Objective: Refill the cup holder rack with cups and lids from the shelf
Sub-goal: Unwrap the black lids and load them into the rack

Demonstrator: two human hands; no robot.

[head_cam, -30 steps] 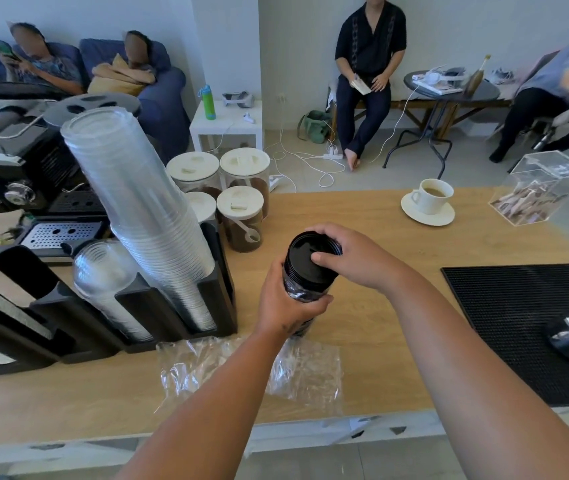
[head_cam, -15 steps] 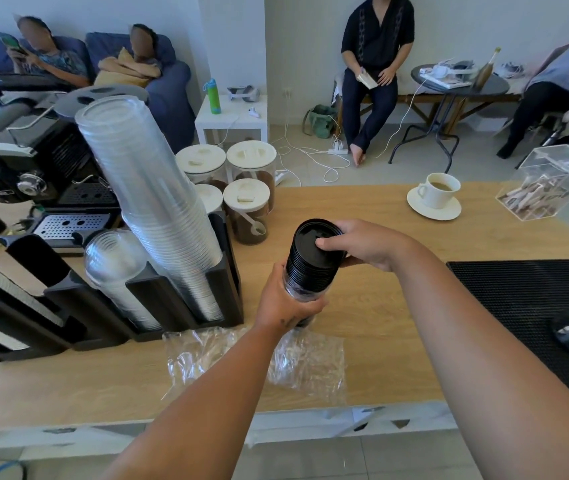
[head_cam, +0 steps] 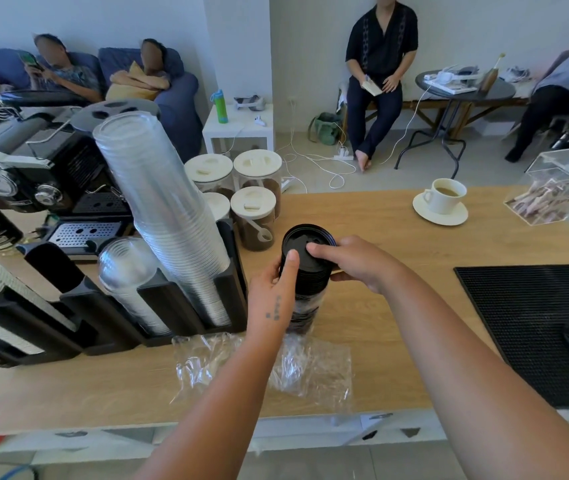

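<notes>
We hold a stack of black lids (head_cam: 305,271), a ribbed matte plastic column, between both hands. The left hand (head_cam: 271,296) wraps its side, with the thumb lying up along the ridges to the round rim. The fingers (head_cam: 321,251) of the right hand (head_cam: 355,263) curl over the top disc, and its thumb pinches from the side below.

Beneath the left fingers the stack's lower part sits inside a crinkled clear plastic sleeve (head_cam: 310,368), which spreads over the pale wooden tabletop (head_cam: 397,313). We cannot tell whether the stack's foot touches the wood.

Just left of the left fingers stands the black slanted rack (head_cam: 231,289). It holds a long leaning tube of clear cups (head_cam: 165,209) and a shorter row of domed lids (head_cam: 127,268). Beyond the fingertips are cream-capped glass jars (head_cam: 255,220). Well right of the right fingers lies a ridged black mat (head_cam: 532,323).
</notes>
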